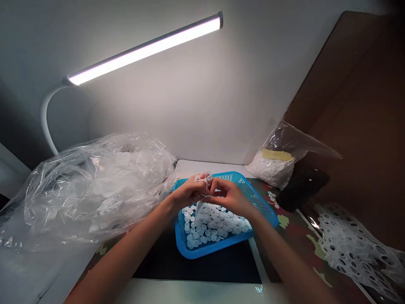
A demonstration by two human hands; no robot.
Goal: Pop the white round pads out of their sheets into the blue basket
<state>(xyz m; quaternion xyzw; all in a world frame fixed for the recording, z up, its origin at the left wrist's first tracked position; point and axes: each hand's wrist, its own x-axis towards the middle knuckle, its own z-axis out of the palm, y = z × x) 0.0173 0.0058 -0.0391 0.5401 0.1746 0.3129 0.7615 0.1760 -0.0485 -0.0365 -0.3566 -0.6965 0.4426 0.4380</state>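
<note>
Two bare hands meet above a shallow blue plastic basket with perforated walls (pixel 202 254), which sits near the middle of a worktop with a camouflage-patterned covering (pixel 283 221). The left hand (pixel 189 190) is closed, its curled fingers gripping a small crumpled piece of white plastic webbing (pixel 207 179) over the basket's far left part. The right hand (pixel 232 198) is bent inward, thumb and forefinger forming a loop whose tips come up against the left hand's fingers; whether they pinch the webbing I cannot tell. Just below the fingers is a pale, blurred shape (pixel 198 213), too indistinct to identify.

Many small round white discs (pixel 218 221) lie heaped inside the basket, reaching its near wall. A flat black mat (pixel 196 268) shows between the basket and the worktop's near edge. A few loose white discs (pixel 272 196) lie outside the basket, beyond its right rim.

Toward the worktop's left edge bulges a large clear plastic bag of white material (pixel 104 185). By the far right corner stands a smaller clear bag filled with white pieces (pixel 268 169), bearing a yellow label (pixel 277 155); a dark black object (pixel 302 190) is just beside it. White sheeting full of round holes (pixel 354 245) lies along the right edge, below a brown cardboard panel (pixel 357 126). Above everything, a lit bar-shaped lamp (pixel 145 48) slants on a curved white neck.
</note>
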